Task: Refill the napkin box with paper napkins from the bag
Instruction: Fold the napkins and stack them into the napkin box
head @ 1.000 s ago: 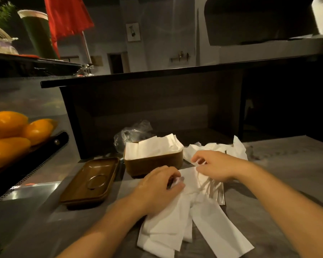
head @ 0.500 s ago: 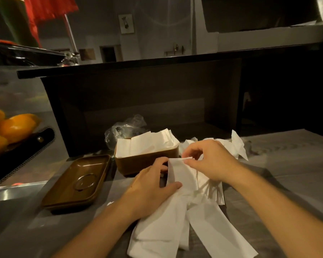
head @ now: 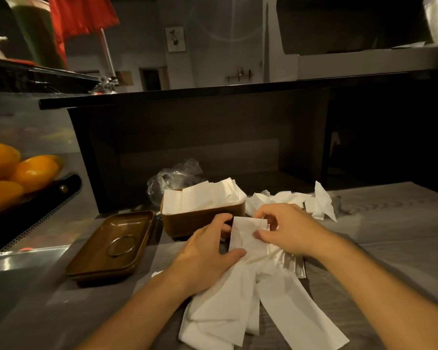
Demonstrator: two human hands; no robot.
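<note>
Dim light lay over the grey wood-grain counter (head: 379, 223), with a dark raised bar behind it. Near the middle stood the brown napkin box (head: 200, 221), already stuffed with white napkins that rose above its rim. Just behind it sat the crumpled clear plastic bag (head: 173, 176), and beside the box on its left lay a brown lid (head: 111, 246), upturned. Loose napkins (head: 240, 301) sprawled across the counter in front of the box, more of them crumpled to its right. The person's left hand (head: 208, 251) and right hand (head: 288, 231) met over that heap, fingers and thumbs of both pinched on one folded napkin (head: 245, 233) held up just in front of the box. Oranges (head: 23, 170) sat at the far left.
</note>
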